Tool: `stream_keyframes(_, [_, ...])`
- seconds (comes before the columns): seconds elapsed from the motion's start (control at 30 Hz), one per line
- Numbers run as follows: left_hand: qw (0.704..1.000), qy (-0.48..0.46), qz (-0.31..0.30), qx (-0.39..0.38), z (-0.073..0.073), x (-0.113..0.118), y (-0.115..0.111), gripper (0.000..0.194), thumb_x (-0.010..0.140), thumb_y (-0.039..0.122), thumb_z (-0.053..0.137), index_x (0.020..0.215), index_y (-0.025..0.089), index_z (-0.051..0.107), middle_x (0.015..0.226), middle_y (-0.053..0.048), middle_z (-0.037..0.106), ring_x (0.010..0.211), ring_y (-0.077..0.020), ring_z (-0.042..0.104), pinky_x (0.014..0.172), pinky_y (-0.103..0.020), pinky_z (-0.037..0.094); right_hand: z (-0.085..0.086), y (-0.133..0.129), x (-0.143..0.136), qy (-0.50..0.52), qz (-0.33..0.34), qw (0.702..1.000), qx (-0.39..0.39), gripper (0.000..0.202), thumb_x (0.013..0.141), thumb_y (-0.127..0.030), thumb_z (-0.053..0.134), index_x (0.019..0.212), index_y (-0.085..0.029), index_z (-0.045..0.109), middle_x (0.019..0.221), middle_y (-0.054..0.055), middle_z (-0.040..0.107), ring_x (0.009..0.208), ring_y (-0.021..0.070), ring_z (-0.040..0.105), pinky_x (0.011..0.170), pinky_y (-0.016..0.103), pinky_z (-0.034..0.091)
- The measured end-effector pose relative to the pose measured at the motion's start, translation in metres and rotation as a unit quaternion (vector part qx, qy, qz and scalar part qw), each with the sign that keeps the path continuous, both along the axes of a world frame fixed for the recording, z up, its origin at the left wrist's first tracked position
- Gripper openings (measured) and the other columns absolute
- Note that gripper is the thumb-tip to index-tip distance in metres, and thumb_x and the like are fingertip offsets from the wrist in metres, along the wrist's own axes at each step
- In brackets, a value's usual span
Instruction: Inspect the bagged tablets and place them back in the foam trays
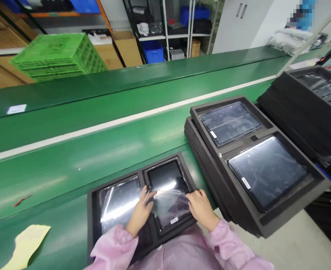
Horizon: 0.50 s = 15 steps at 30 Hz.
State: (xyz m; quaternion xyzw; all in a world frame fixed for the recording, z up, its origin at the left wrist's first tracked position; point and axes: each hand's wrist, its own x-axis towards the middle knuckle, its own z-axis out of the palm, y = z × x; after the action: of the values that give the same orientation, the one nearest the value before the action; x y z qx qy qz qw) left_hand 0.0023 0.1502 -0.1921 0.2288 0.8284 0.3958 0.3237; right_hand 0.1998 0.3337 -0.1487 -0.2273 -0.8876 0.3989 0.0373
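A black foam tray (90,213) with two compartments lies on the green bench in front of me. Its right compartment holds a dark tablet-like screen panel (166,176) with a small white label near the bottom edge. Clear plastic film (172,198) stretches wrinkled across that panel. At the film's left side is my left hand (140,213), its fingers bent and closed on the film near the tray's divider. My right hand (201,208) pinches the film's other side, over the tray's right rim. Another panel (119,202), shiny with glare, lies in the left compartment, partly behind my left forearm.
Stacked foam trays (210,176) stand at the right, the top one holding two labelled panels. Another tray stack (303,112) is behind them. Yellow paper (30,242) and a red scrap (21,201) lie at left. Green crates (58,52) stand beyond the bench.
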Motion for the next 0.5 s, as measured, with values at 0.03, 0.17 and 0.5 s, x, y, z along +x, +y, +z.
stream_keyframes(0.03, [1.0, 0.013, -0.008, -0.007, 0.0, -0.001, 0.002, 0.071, 0.074, 0.019, 0.039, 0.141, 0.01, 0.014, 0.116, -0.012, 0.064, 0.114, -0.0222, 0.054, 0.101, -0.042, 0.037, 0.0, -0.004, -0.005, 0.004, -0.02, 1.0, -0.013, 0.031, 0.081, -0.006, 0.039, 0.101, -0.012, 0.062, 0.084, 0.014, 0.063, 0.087, 0.0284, 0.053, 0.09, 0.053, 0.029])
stream_keyframes(0.17, [0.995, 0.044, -0.084, -0.02, 0.008, -0.002, 0.003, 0.07, 0.068, 0.007, 0.033, 0.138, 0.009, 0.026, 0.125, -0.01, 0.059, 0.123, -0.0209, 0.043, 0.108, -0.042, 0.027, 0.007, -0.01, -0.037, 0.034, -0.061, 0.988, -0.136, 0.046, 0.077, -0.009, 0.048, 0.122, -0.017, 0.053, 0.069, 0.004, 0.063, 0.069, 0.0224, 0.057, 0.077, 0.041, 0.041])
stream_keyframes(0.5, [0.996, -0.072, -0.044, 0.013, 0.015, -0.013, 0.003, 0.071, 0.053, 0.0, 0.034, 0.119, 0.014, 0.054, 0.122, -0.004, 0.061, 0.121, -0.0162, 0.047, 0.111, -0.037, 0.024, 0.003, 0.025, -0.109, 0.118, -0.239, 0.827, -0.494, 0.028, 0.075, -0.035, 0.054, 0.096, -0.018, 0.053, 0.093, 0.008, 0.068, 0.072, 0.0171, 0.067, 0.052, 0.021, 0.043])
